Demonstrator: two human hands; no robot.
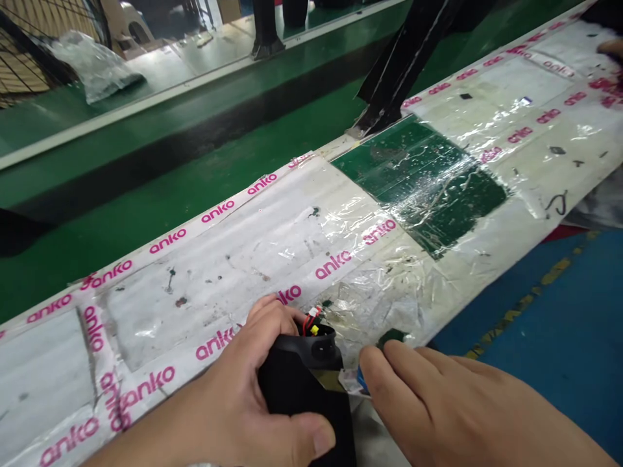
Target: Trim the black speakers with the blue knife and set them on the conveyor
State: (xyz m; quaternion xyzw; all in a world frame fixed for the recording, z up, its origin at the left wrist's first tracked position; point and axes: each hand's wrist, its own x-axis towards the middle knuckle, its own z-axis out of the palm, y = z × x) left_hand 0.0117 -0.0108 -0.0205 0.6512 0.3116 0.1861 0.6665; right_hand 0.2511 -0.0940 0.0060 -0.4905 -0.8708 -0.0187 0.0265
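Observation:
My left hand (263,389) is wrapped around a black housing (304,389), its thumb across the near side and its fingers on the far side. The housing has a dark, matte body and a smooth rim with an opening at the top. Red wires (306,322) with a white plug and a yellow connector (315,330) stick out of that opening. In my closed right hand (418,389) is what looks like a blue utility knife (361,380). Its flat blade (328,380) lies against the housing just below the rim. My fingers hide most of the handle.
A long bench (233,259) covered in white sheet and "anko" tape runs diagonally, with a bare green patch (413,175) and small scraps. A dark post (399,71) rises behind it. Another person's hand (612,48) shows at upper right. A plastic bag (92,65) lies at upper left.

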